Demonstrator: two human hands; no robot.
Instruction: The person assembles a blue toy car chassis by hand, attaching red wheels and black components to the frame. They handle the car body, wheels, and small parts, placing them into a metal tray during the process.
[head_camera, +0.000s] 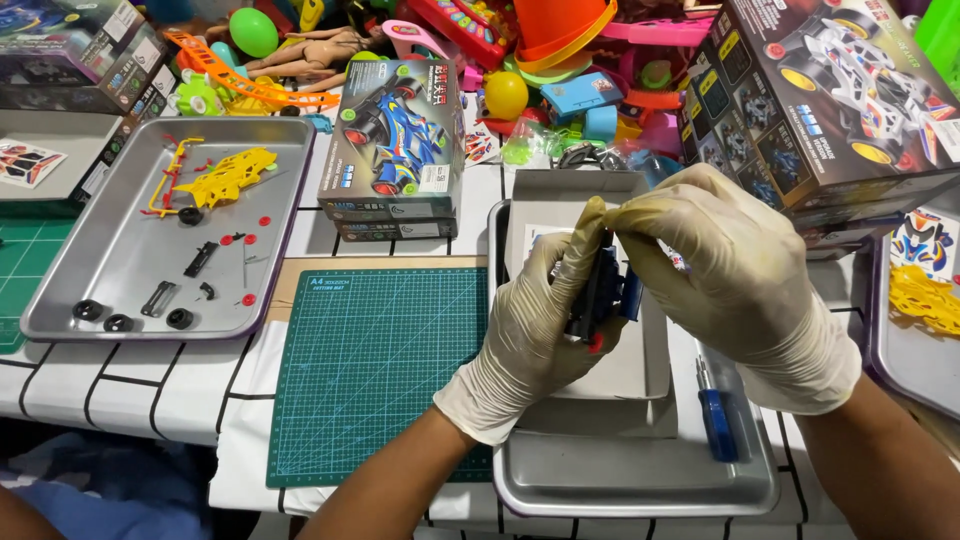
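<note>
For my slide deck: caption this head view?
Gloved left hand and right hand grip a dark toy car chassis above a metal tray.

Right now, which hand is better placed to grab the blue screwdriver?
Right, probably. The blue screwdriver lies in the tray just below the right hand. The left hand cradles the toy car part from underneath and sits further away.

We see matt, wrinkled rubber gloves on the left hand (535, 330) and right hand (735, 275). The metal tray (640, 480) looks brushed and smooth, the green cutting mat (380, 370) matt, the dark toy part (600, 295) glossy plastic.
</note>
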